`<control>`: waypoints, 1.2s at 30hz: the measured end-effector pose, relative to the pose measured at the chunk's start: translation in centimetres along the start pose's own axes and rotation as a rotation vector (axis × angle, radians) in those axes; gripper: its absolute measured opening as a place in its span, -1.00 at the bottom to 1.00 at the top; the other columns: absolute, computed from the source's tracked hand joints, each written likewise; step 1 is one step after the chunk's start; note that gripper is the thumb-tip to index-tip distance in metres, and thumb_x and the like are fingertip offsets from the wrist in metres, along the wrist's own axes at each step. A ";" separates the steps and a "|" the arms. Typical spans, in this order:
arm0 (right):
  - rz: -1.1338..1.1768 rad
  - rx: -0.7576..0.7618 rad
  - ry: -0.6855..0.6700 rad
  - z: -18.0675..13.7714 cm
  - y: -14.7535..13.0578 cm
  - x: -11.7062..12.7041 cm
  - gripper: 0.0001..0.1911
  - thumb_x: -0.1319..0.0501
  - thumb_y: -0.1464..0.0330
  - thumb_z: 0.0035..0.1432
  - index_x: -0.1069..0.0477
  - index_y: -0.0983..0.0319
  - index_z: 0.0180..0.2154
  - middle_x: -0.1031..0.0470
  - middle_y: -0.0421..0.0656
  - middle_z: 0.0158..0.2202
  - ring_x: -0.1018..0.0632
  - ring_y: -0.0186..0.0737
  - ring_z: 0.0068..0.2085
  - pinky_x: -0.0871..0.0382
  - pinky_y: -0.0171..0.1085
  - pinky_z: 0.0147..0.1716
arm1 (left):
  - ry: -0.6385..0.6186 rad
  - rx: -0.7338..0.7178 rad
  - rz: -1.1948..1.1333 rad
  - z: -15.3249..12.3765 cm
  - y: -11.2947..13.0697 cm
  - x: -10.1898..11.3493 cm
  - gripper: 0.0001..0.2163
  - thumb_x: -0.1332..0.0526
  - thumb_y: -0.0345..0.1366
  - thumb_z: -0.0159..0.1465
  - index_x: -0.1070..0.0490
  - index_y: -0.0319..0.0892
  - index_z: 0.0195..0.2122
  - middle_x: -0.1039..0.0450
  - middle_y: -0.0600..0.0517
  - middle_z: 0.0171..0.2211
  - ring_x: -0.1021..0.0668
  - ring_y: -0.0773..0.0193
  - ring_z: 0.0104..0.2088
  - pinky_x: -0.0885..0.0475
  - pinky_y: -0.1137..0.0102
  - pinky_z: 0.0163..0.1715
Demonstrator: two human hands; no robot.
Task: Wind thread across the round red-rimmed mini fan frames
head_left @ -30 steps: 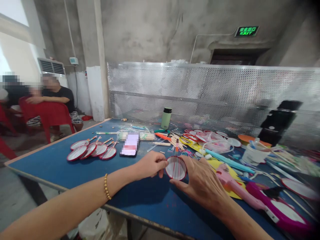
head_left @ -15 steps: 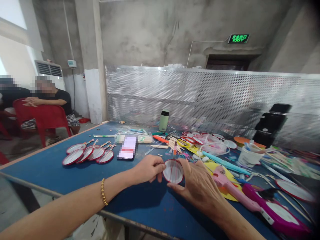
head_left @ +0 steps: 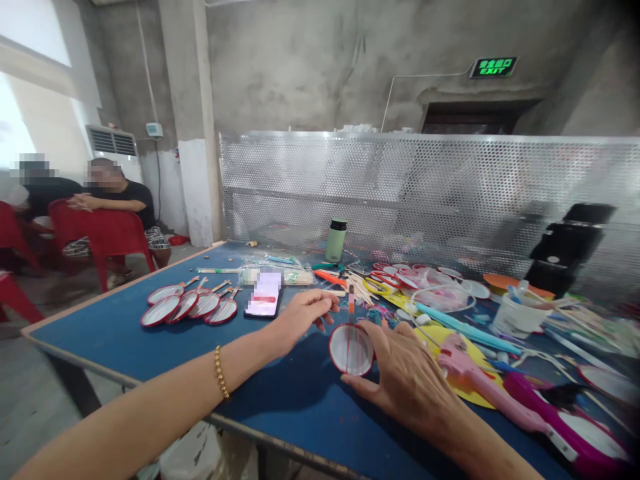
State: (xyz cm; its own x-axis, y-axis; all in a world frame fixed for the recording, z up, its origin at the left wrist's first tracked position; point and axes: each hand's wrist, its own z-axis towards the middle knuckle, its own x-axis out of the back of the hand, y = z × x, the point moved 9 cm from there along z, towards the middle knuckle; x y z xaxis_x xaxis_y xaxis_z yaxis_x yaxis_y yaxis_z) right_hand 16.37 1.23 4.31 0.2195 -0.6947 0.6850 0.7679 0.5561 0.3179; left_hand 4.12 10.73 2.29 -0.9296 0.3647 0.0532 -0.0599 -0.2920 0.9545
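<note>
My right hand (head_left: 400,360) grips a small round toy banjo (head_left: 351,350) by its edge, thumb below and fingers on the upper right. It has a white face, a red rim, thin reddish lines across it and a short stick neck pointing away from me. My left hand (head_left: 307,317), with a gold bead bracelet at the wrist, hovers just left of the neck. Its fingers are loosely bent and a little apart, with nothing visible in them. Similar toy banjos (head_left: 204,305) lie overlapping on the left of the blue table (head_left: 280,407).
A phone (head_left: 264,293) lies beyond my left wrist. Wooden sticks (head_left: 360,285), a green bottle (head_left: 336,240) and a white cup (head_left: 517,317) stand or lie farther back. On the right are a pink glue gun (head_left: 480,380) and a purple toy (head_left: 575,427). People sit at far left.
My left hand has let go of the toy banjo's left edge and moved up and away beside its neck. My right hand still holds it. The view has shifted slightly left.
</note>
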 end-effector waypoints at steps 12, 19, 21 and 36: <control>0.039 -0.017 0.029 -0.7 0.2 0.0 -0.27 -0.44 0.20 -0.03 -0.21 0.33 0.09 -0.55 0.06 -0.12 -0.56 -0.01 -0.24 -0.25 -0.07 -0.06 | 0.021 0.197 -0.168 3.3 -0.1 0.3 -0.78 -0.17 -0.22 0.27 -0.53 -0.25 -0.31 -0.55 -0.12 -0.25 -0.53 0.26 -0.34 -0.35 0.36 -0.34; 0.012 -0.035 0.025 -0.4 0.2 0.0 -0.31 -0.42 0.18 -0.01 -0.20 0.32 0.06 -0.55 0.04 -0.17 -0.56 0.00 -0.26 -0.25 -0.07 -0.08 | -0.038 0.180 -0.155 2.5 -0.4 -2.0 -0.79 -0.23 -0.17 0.24 -0.48 -0.23 -0.36 -0.50 -0.06 -0.31 -0.49 0.29 -0.35 -0.33 0.38 -0.33; 0.004 -0.045 0.012 -0.2 0.2 0.0 -0.34 -0.41 0.17 0.01 -0.20 0.29 0.03 -0.55 0.02 -0.20 -0.54 -0.01 -0.28 -0.26 -0.10 -0.13 | -0.061 0.181 -0.128 1.7 -0.7 -2.1 -0.81 -0.25 -0.19 0.21 -0.47 -0.24 -0.38 -0.48 -0.03 -0.36 -0.46 0.31 -0.38 -0.31 0.40 -0.35; -0.014 -0.134 -0.030 -0.3 1.5 -0.3 -0.36 -0.43 0.11 0.00 -0.26 0.28 0.00 -0.51 -0.10 -0.30 -0.51 -0.04 -0.31 -0.21 -0.15 -0.19 | -0.159 0.111 0.190 0.1 -0.1 -2.1 -0.81 -0.30 -0.20 0.19 -0.46 -0.25 -0.42 -0.32 0.13 -0.64 -0.35 0.40 -0.60 -0.19 0.45 -0.55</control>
State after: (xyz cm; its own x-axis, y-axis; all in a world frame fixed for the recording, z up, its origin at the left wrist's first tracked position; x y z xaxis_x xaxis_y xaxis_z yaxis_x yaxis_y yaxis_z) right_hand 17.63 2.10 4.36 0.1914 -0.6868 0.7012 0.8446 0.4792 0.2387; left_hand 6.13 10.06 2.15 -0.8512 0.4494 0.2711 0.1581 -0.2730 0.9489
